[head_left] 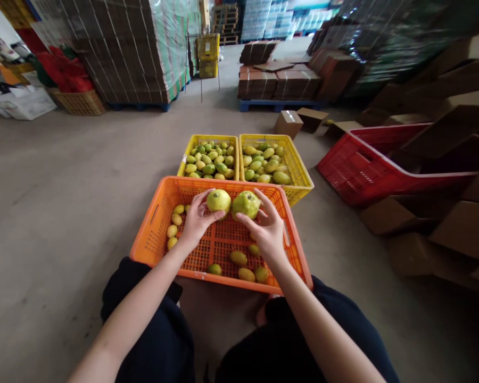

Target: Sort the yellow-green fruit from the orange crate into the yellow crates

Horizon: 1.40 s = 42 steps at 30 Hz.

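Head view: left hand [196, 218] and right hand [265, 226] each hold a yellow-green fruit [219, 200], [245, 204] in curled fingertips, raised above the orange crate [151, 226], apparently for inspection; two fuller yellow crates [303, 178] stand beyond.

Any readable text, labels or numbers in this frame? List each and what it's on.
None readable.
White sticker on the small cardboard box: too blurred to read.
Pale tags on the orange crate front rim and the left yellow crate: too small to read.
Wrapped carton stacks: no legible print.
The fruits in the left hand and right hand carry no label.
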Available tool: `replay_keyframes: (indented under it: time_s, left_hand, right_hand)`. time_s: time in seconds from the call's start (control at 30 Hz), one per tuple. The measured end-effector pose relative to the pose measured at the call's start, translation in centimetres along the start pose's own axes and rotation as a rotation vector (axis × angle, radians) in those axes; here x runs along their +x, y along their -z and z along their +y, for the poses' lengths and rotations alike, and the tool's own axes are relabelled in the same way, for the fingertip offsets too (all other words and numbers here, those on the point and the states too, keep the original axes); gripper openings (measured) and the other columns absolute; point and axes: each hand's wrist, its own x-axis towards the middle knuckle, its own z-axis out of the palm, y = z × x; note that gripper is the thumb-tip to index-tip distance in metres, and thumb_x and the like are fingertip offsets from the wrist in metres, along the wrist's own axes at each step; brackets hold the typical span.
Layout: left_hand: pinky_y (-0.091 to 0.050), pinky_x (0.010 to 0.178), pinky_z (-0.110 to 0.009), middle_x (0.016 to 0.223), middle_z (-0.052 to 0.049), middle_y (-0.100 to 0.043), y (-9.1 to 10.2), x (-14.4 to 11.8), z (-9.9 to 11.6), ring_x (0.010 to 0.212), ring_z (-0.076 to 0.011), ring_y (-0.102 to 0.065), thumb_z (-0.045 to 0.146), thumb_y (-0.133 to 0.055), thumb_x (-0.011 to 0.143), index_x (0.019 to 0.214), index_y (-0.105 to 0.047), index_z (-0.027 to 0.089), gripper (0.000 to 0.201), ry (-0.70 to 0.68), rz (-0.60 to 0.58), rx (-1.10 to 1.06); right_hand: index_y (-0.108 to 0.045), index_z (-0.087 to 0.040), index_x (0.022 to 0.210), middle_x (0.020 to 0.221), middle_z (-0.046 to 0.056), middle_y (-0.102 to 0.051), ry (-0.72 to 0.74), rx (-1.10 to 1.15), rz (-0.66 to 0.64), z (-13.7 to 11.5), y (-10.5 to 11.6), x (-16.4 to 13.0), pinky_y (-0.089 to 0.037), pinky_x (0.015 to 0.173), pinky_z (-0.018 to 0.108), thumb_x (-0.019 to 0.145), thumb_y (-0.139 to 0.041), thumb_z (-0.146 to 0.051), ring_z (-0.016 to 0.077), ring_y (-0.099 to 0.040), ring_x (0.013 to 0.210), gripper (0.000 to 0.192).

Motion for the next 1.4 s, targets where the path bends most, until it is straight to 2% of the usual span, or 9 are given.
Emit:
replay_keyframes:
  time_s: [0.2, 0.43, 0.63, 0.73, 0.87, 1.0, 1.17, 1.3, 1.4]
  left_hand:
    - [-0.053, 0.093, -0.04, 0.116, -0.007, -0.067, 0.7, 0.1, 1.2, 0.108, -0.0247, -0.063, 0.031, -0.087, 0.061, 0.111, -0.063, 0.021, 0.056, 0.19, 0.002, -0.255]
    - [-0.058, 0.082, -0.036, 0.104, -0.008, -0.07, 0.7, -0.1, 1.2, 0.095, -0.022, -0.067, 0.03, -0.079, 0.069, 0.091, -0.068, 0.015, 0.028, 0.357, 0.0, -0.469]
    - [-0.053, 0.094, -0.038, 0.106, -0.008, -0.07, 0.1, -0.4, 1.2, 0.107, -0.025, -0.064, 0.03, -0.084, 0.066, 0.099, -0.068, 0.014, 0.04, 0.328, -0.031, -0.363]
    - [-0.052, 0.095, -0.036, 0.105, -0.007, -0.071, 0.0, -0.5, 1.3, 0.108, -0.0245, -0.064, 0.032, -0.087, 0.062, 0.1, -0.068, 0.016, 0.045, 0.314, -0.018, -0.386]
    - [-0.053, 0.092, -0.033, 0.102, -0.009, -0.071, 0.0, -0.5, 1.5, 0.106, -0.0247, -0.065, 0.035, -0.085, 0.065, 0.093, -0.07, 0.013, 0.039, 0.361, -0.038, -0.442]
    - [-0.052, 0.095, -0.037, 0.109, -0.009, -0.07, 0.0, -0.5, 1.7, 0.11, -0.0255, -0.063, 0.027, -0.078, 0.073, 0.099, -0.07, 0.015, 0.031, 0.395, -0.055, -0.45]
    - [-0.052, 0.097, -0.041, 0.119, -0.01, -0.066, -0.1, -0.2, 2.0, 0.115, -0.026, -0.061, 0.023, -0.063, 0.084, 0.109, -0.065, 0.017, 0.026, 0.51, 0.029, -0.508]
    - [-0.052, 0.098, -0.042, 0.117, -0.01, -0.066, -0.3, -0.2, 1.9, 0.117, -0.0265, -0.059, 0.024, -0.065, 0.083, 0.106, -0.064, 0.016, 0.025, 0.541, 0.016, -0.509]
    - [-0.055, 0.092, -0.037, 0.103, -0.008, -0.069, -0.4, -0.3, 1.6, 0.104, -0.024, -0.065, 0.02, -0.072, 0.076, 0.101, -0.064, 0.016, 0.026, 0.514, 0.029, -0.453]
  right_hand:
    - [-0.064, -0.023, 0.095, 0.096, 0.001, -0.071, -0.217, 0.214, -0.066, -1.2, 0.5, 0.5, -0.055, 0.074, 0.032, 0.073, -0.076, -0.04, 0.0187, -0.066, 0.087, 0.029]
    - [-0.068, -0.021, 0.09, 0.098, 0.003, -0.07, -0.447, 0.479, -0.064, -0.4, -0.4, 0.7, -0.057, 0.069, 0.036, 0.069, -0.07, -0.042, 0.0244, -0.063, 0.094, 0.03]
    - [-0.065, -0.025, 0.092, 0.097, -0.001, -0.066, -0.449, 0.442, 0.051, 1.1, -1.0, 0.4, -0.056, 0.067, 0.032, 0.073, -0.069, -0.049, 0.02, -0.06, 0.092, 0.031]
    - [-0.063, -0.024, 0.088, 0.091, -0.001, -0.065, -0.483, 0.445, 0.001, 0.9, -1.3, 0.1, -0.054, 0.062, 0.027, 0.07, -0.074, -0.05, 0.018, -0.06, 0.085, 0.033]
    - [-0.064, -0.025, 0.09, 0.087, -0.002, -0.066, -0.486, 0.46, -0.036, 0.1, -1.3, 0.0, -0.051, 0.053, 0.023, 0.062, -0.083, -0.041, 0.0162, -0.061, 0.075, 0.037]
    - [-0.067, -0.023, 0.086, 0.08, -0.001, -0.069, -0.551, 0.545, 0.073, 0.1, -1.3, 0.5, -0.056, 0.063, 0.03, 0.066, -0.077, -0.048, 0.0206, -0.066, 0.081, 0.034]
    - [-0.067, -0.023, 0.087, 0.085, 0.0, -0.073, -0.584, 0.587, 0.186, 0.7, -1.5, 0.8, -0.058, 0.075, 0.035, 0.069, -0.075, -0.047, 0.0237, -0.068, 0.092, 0.032]
    - [-0.065, -0.022, 0.087, 0.088, 0.001, -0.073, -0.588, 0.545, 0.227, 1.2, -1.5, 0.8, -0.059, 0.075, 0.036, 0.073, -0.073, -0.045, 0.0235, -0.068, 0.094, 0.027]
    - [-0.063, -0.022, 0.087, 0.082, 0.001, -0.072, -0.637, 0.533, 0.197, 1.0, -1.4, 0.7, -0.06, 0.069, 0.036, 0.076, -0.071, -0.044, 0.0238, -0.069, 0.09, 0.026]
